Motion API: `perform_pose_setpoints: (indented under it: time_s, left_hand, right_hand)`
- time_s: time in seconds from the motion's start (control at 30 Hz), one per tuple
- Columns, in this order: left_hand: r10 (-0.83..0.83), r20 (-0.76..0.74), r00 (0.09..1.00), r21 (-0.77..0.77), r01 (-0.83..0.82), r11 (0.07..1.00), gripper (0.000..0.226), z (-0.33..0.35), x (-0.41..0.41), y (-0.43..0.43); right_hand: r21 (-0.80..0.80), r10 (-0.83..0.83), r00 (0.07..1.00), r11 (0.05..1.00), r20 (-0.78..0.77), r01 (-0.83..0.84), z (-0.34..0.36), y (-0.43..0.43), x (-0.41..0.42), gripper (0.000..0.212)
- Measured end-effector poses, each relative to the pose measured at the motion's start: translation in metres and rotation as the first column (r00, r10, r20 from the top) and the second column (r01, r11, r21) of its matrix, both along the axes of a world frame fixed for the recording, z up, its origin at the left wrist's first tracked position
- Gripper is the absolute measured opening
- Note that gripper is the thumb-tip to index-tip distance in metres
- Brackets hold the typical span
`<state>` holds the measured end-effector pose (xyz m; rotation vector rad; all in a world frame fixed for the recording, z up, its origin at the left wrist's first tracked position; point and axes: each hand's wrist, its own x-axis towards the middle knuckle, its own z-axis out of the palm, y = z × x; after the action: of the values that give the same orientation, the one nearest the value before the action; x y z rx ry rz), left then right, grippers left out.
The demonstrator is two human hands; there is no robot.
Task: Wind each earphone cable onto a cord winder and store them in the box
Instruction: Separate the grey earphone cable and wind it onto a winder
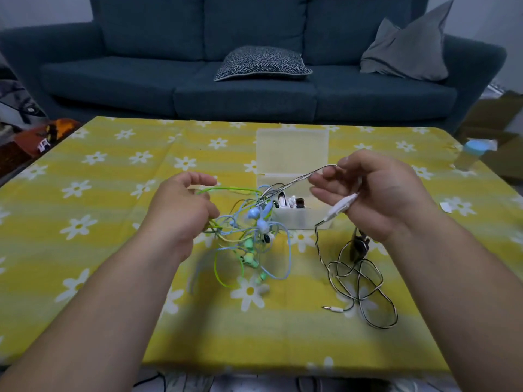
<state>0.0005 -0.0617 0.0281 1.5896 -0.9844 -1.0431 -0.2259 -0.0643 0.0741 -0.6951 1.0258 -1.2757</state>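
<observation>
A tangle of blue and green earphone cables (249, 236) hangs above the yellow tablecloth. My left hand (181, 207) grips its green and blue strands at the left side. My right hand (376, 190) pinches a black-and-white striped earphone cable (362, 281) near its white inline remote (341, 206). One end of that cable runs back into the tangle; the other lies in loops on the cloth, ending in a jack plug (332, 308). Behind the tangle stands a clear plastic box (294, 219) with its lid (293, 149) open, holding small black and white items.
The table (113, 171) is covered by a yellow daisy-print cloth. A small bottle with a blue cap (472, 154) stands at the right edge. A scrap of white paper (445, 207) lies at the right. A dark blue sofa (254, 89) with cushions stands behind.
</observation>
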Motion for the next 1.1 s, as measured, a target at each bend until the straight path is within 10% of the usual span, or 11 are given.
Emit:
perform_pose_setpoints:
  time_s: [0.43, 0.67, 0.9, 1.1]
  left_hand:
    - [-0.389, 0.75, 0.535, 0.254, 0.309, 0.916, 0.039, -0.006, 0.028, 0.003]
    - [-0.453, 0.324, 0.831, 0.079, 0.453, 0.888, 0.05, 0.002, 0.02, 0.009]
    - [-0.681, 0.357, 0.64, -0.001, 0.729, 0.685, 0.056, -0.005, -0.024, 0.017]
    - [-0.516, 0.587, 0.623, 0.09, 0.584, 0.807, 0.009, -0.011, -0.015, 0.012]
  right_hand:
    - [0.031, -0.02, 0.993, 0.999, 0.112, 0.017, 0.003, 0.0, -0.014, 0.028]
    - [-0.089, 0.198, 0.978, 0.975, -0.062, -0.203, 0.005, 0.01, 0.003, 0.029]
    - [-0.248, 0.4, 0.914, 0.894, 0.063, -0.374, 0.007, 0.018, 0.018, 0.01]
    - [-0.307, 0.27, 0.962, 0.913, -0.042, -0.27, 0.027, 0.018, 0.002, 0.022]
